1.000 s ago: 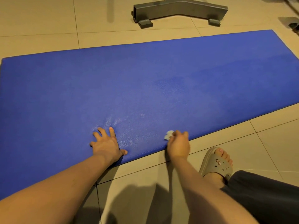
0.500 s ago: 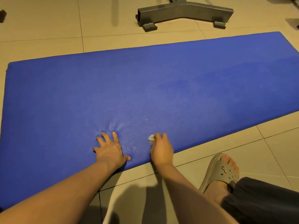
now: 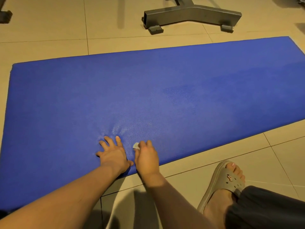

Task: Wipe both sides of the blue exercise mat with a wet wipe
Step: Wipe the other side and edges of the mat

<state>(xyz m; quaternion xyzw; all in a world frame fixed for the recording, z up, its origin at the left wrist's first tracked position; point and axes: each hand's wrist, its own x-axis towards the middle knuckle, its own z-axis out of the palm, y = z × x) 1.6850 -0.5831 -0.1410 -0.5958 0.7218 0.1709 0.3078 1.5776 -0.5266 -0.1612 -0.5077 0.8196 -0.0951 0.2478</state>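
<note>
Change: right hand (image 3: 146, 158) has slid leftward along the near edge of the blue exercise mat (image 3: 148, 96), carrying the wet wipe (image 3: 136, 145); it now sits just beside the left hand (image 3: 113, 156), which has stayed planted.
Left hand: fingers spread and flat, palm pressed on the mat near its front edge (probably as an anchor, so that the mat does not creep on the smooth floor (image 3: 49, 22) under the rubbing).
Right hand: fingers curled over a small bunched wad of wipe, pinching it against the mat; only a pale corner shows past the fingertips.
Mat: lies flat on the tiled floor, one face up, its long edge toward the person.
Surface: a faint sheen ahead of the left fingers and a duller patch toward mid-mat suggest dampness, though lighting may account for it.
Stage (judged): upper face under way; the underside cannot be reached until the mat is turned.
Surroundings: grey sandal (image 3: 226, 179) on the floor at right; metal stand base (image 3: 191, 14) beyond the far edge, well apart.
</note>
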